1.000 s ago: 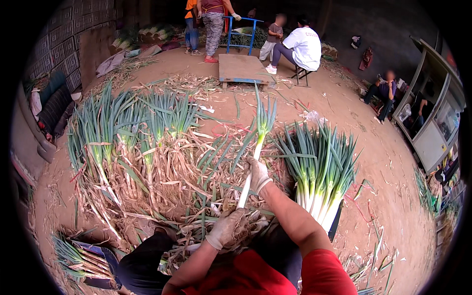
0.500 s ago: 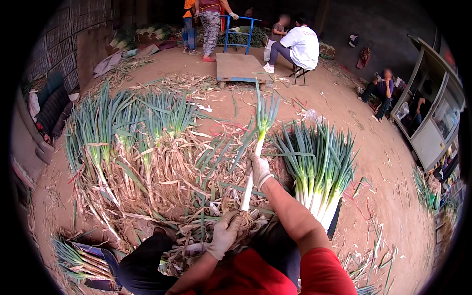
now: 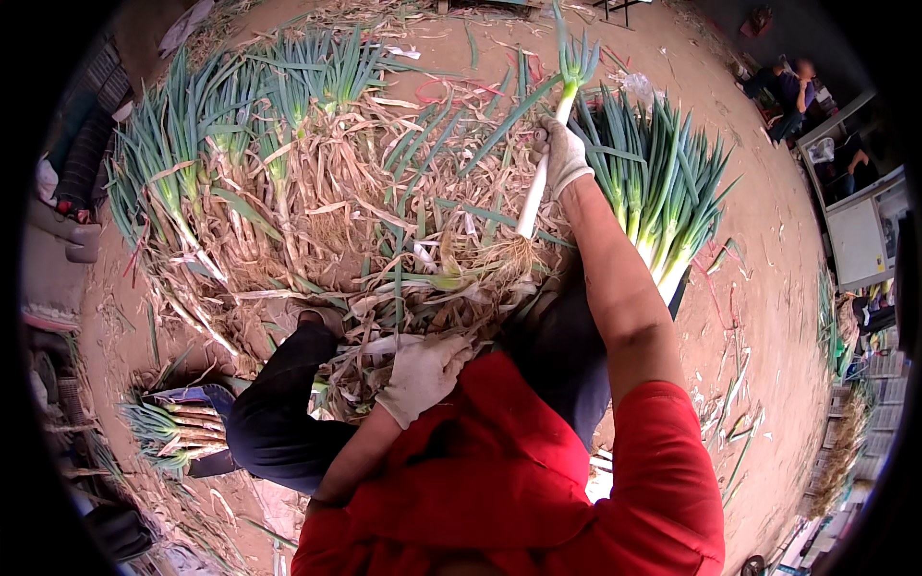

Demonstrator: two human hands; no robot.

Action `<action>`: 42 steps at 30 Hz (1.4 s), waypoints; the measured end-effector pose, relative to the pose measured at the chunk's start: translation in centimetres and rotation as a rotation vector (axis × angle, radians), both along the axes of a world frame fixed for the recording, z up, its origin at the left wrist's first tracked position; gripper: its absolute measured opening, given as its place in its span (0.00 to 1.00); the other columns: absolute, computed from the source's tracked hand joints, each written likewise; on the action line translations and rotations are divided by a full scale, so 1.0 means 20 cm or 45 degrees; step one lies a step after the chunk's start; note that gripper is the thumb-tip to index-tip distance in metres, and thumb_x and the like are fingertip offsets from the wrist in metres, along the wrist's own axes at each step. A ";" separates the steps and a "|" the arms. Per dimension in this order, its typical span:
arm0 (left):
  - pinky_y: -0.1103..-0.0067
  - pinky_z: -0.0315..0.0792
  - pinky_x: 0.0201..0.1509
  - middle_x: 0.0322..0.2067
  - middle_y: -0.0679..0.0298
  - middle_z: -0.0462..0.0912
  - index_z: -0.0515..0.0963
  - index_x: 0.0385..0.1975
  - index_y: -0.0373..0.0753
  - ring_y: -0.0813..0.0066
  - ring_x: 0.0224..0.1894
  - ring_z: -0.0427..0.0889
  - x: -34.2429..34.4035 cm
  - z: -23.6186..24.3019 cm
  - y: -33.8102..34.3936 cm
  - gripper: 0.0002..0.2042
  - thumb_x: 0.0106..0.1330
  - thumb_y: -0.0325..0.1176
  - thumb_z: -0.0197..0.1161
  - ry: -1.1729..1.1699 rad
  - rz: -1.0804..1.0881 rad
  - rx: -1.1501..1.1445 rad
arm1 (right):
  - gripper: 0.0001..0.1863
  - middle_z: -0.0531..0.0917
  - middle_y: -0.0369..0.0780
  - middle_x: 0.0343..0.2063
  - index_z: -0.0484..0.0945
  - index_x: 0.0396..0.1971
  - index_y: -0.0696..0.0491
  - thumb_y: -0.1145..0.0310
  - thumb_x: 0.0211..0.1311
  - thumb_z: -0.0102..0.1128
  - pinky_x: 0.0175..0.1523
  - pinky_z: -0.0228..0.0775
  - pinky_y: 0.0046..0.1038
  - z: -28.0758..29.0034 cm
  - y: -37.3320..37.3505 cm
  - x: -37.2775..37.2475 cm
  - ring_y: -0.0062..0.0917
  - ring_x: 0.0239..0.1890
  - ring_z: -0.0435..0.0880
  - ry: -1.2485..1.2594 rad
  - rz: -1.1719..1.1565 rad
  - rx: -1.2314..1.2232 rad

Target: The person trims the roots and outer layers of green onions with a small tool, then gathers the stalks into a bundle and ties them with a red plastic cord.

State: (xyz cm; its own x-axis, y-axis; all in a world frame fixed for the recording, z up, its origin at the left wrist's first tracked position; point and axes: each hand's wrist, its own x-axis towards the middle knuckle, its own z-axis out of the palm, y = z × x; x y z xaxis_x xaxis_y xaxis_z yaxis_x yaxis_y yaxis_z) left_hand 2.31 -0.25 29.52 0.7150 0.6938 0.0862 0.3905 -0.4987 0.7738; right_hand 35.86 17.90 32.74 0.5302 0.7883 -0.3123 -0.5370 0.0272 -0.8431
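My right hand (image 3: 565,158), in a whitish glove, is closed around the upper white stalk of a long green onion (image 3: 533,204). The stalk is clean and white, its green leaves point away from me, and its roots hang over the litter. Closer to my body, my gloved left hand (image 3: 419,378) is above the dry leaves, fingers loosely extended with nothing visible in them. To the right rests a bunch of clean green onions (image 3: 657,187). At the left lies a heap of unpeeled green onions (image 3: 226,163) with brown dry skins and soil.
Dry husks (image 3: 336,206) and cut green leaves cover the ground in front of me. Trimmed onions (image 3: 187,427) lie on a dark support at lower left. A seated person (image 3: 792,96) is at far right, beside a pale cabinet (image 3: 855,250).
My right hand has moved up and right in the view with the green onion. My left hand has drawn away from the root end toward my body. The view has tilted downward.
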 end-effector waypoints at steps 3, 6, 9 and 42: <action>0.68 0.75 0.42 0.36 0.53 0.83 0.77 0.42 0.38 0.54 0.39 0.82 -0.05 -0.09 0.09 0.10 0.63 0.33 0.59 0.419 0.100 0.073 | 0.08 0.67 0.33 0.13 0.70 0.26 0.53 0.68 0.64 0.53 0.14 0.55 0.24 -0.05 -0.01 0.02 0.19 0.10 0.62 -0.015 -0.015 0.022; 0.74 0.73 0.45 0.36 0.54 0.82 0.75 0.48 0.34 0.64 0.39 0.81 0.04 0.00 0.23 0.14 0.68 0.35 0.57 -0.098 0.279 -0.283 | 0.07 0.68 0.33 0.13 0.71 0.27 0.53 0.68 0.64 0.54 0.15 0.56 0.24 -0.04 -0.05 0.00 0.19 0.10 0.63 0.011 -0.018 0.070; 0.79 0.72 0.42 0.31 0.60 0.79 0.71 0.53 0.33 0.75 0.36 0.77 0.26 0.09 0.29 0.18 0.70 0.38 0.57 -0.442 0.333 -0.406 | 0.07 0.70 0.34 0.13 0.69 0.27 0.54 0.70 0.62 0.55 0.15 0.58 0.25 -0.06 -0.10 -0.05 0.20 0.10 0.64 -0.112 -0.045 0.035; 0.67 0.74 0.42 0.36 0.49 0.82 0.75 0.45 0.38 0.53 0.38 0.82 -0.09 -0.81 0.10 0.12 0.64 0.34 0.57 0.502 0.117 -0.443 | 0.09 0.70 0.31 0.13 0.72 0.22 0.50 0.67 0.62 0.56 0.16 0.57 0.23 0.63 -0.56 0.80 0.17 0.11 0.64 -0.521 -0.456 0.351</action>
